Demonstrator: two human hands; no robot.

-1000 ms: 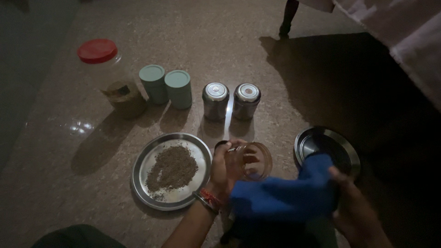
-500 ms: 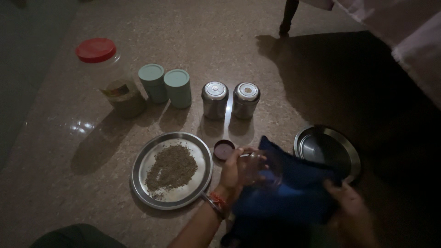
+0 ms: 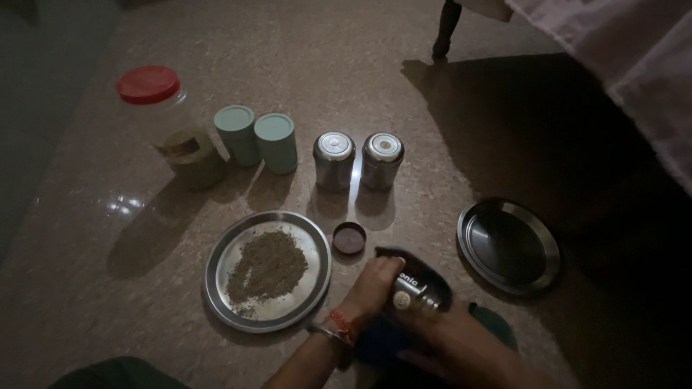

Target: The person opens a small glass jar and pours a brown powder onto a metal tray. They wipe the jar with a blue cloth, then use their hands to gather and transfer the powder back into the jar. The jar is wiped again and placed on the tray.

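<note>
My left hand (image 3: 375,282) has its fingers clenched around a small jar (image 3: 414,295) wrapped in blue cloth (image 3: 382,338), low over the floor (image 3: 404,86) beside the steel plate of seeds (image 3: 268,269). My right hand (image 3: 461,346) is under the cloth; its grip I cannot tell. A small brown lid (image 3: 349,238) lies just beyond.

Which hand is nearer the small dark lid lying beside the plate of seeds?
Left. The left hand sits just below the small dark lid, gripping a jar; the right hand lies lower, further from it.
</note>
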